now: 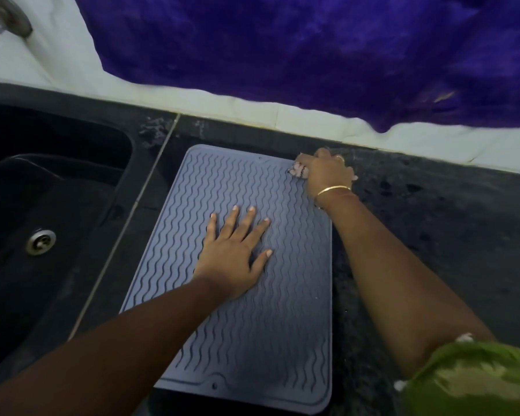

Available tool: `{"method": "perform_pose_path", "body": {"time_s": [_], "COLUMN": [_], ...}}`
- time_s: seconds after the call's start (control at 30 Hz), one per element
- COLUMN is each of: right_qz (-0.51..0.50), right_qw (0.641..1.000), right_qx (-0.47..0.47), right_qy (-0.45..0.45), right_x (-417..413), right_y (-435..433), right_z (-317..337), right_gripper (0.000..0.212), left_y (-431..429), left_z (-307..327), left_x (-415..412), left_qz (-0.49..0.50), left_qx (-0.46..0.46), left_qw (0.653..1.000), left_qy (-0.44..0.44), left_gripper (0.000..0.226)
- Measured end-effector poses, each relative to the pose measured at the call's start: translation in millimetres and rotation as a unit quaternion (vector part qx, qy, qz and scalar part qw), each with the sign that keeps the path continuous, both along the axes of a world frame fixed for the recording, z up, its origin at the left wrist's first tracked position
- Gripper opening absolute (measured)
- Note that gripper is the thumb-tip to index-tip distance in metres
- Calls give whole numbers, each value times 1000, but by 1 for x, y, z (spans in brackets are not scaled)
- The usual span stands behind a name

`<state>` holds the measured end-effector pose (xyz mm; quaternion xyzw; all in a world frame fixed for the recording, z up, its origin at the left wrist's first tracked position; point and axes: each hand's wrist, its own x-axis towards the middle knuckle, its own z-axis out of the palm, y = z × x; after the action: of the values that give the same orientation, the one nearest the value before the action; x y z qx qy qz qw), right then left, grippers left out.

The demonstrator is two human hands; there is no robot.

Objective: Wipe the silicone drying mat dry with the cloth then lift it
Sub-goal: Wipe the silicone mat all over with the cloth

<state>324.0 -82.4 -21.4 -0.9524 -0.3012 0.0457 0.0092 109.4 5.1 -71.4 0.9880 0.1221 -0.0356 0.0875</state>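
A grey-blue silicone drying mat (246, 325) with wavy ridges lies flat on the dark counter, right of the sink. My left hand (234, 253) rests palm down on the mat's middle, fingers spread. My right hand (326, 172) is at the mat's far right corner, closed around a small bunched pinkish cloth (297, 169) that presses on the mat. Most of the cloth is hidden inside the fist.
A black sink (42, 205) with a metal drain (41, 241) lies to the left. A purple fabric (312, 49) hangs over the white wall behind the counter. A tap (9, 16) shows at the top left. Dark speckled counter (433, 220) extends to the right.
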Motion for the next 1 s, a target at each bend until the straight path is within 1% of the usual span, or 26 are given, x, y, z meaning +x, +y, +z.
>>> {"method": "perform_pose_path", "body": {"time_s": [0.07, 0.13, 0.23, 0.3, 0.37, 0.4, 0.47, 0.53, 0.63, 0.7, 0.77, 0.9, 0.93, 1.0], "right_qz": [23, 34, 26, 7, -7, -16, -44, -71, -74, -59, -44, -28, -36, -41], "right_qw": [1000, 999, 999, 998, 995, 995, 997, 995, 996, 997, 998, 998, 998, 996], "right_qx": [-9, 1, 29, 61, 98, 97, 69, 65, 47, 44, 40, 52, 53, 76], "right_qy": [7, 7, -4, -1, 13, 9, -7, -3, 20, 24, 20, -14, -13, 3], "right_x": [-23, -62, -124, -137, -111, -90, -44, -4, 13, -11, -59, -164, -174, -165], "right_y": [-5, -17, -41, -51, -48, -41, -22, -4, 7, -2, -20, -62, -67, -68], "right_z": [3, 1, -8, -11, -10, -10, -10, -6, -1, 1, -2, -7, -8, -8], "right_gripper": [52, 48, 43, 41, 38, 37, 38, 40, 40, 37, 35, 40, 40, 35], "left_y": [0, -1, -1, -1, 0, 0, 1, 2, 2, 1, 0, 0, 0, 0], "left_z": [-1, -2, -3, -4, -3, -3, -4, -4, -4, -5, -5, -5, -5, -5], "left_x": [0, 0, -1, -1, -1, -1, -1, -1, -2, -1, -1, -2, -2, -1], "left_qz": [0, 2, -1, -3, -3, -3, -6, -7, -7, -4, 1, -6, -7, -8], "left_qx": [-2, -3, -2, -3, -7, -7, -6, -8, -4, 0, 1, -2, -2, 0], "left_qw": [1000, 1000, 1000, 1000, 1000, 1000, 1000, 1000, 1000, 1000, 1000, 1000, 1000, 1000], "left_qy": [-5, -13, -19, -22, -22, -21, -17, -19, -22, -21, -23, -29, -29, -26], "left_gripper": [65, 65, 64, 64, 64, 64, 63, 64, 64, 63, 64, 65, 65, 65]}}
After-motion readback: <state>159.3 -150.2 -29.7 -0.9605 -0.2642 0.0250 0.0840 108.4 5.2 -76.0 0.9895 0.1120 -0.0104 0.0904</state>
